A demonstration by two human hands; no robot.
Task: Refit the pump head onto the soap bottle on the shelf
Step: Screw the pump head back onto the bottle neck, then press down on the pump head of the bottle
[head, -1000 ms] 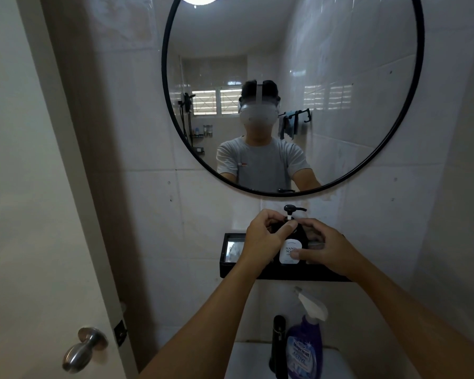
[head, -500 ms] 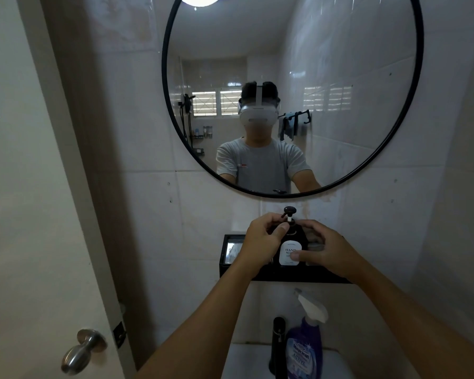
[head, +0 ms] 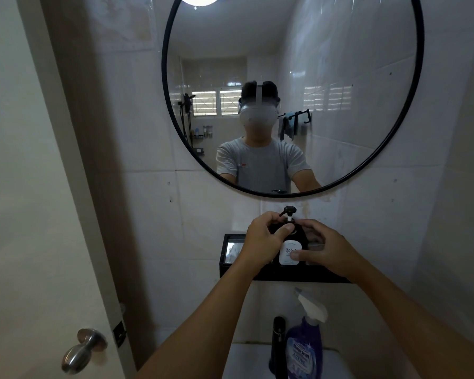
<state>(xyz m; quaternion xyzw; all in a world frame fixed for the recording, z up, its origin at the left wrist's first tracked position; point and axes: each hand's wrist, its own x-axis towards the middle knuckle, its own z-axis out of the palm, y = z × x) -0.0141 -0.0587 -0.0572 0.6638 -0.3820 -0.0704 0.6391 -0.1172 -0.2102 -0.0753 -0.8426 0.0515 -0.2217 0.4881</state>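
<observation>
Already your two hands were on the soap bottle [head: 291, 248], which stood upright on the black shelf [head: 285, 277] under the round mirror [head: 293, 77], roughly midway along the shelf's front edge. Your left hand [head: 263, 239] was closed around the bottle's neck, with thumb and fingertips pinched at the collar of the pump head [head: 288, 213]. Your right hand [head: 326, 250] was wrapped around the body from the right, its thumb pressed on the white label. The pump head sat in the bottle's mouth, its black knob and a short white stem standing above your fingers. By my reading, the refit was well along: the head was in place and you were probably threading or tightening the collar. How far it was screwed down I could not tell, since your fingers hid the joint. What seemed left was to finish the tightening and let go, leaving the bottle standing on the shelf.
</observation>
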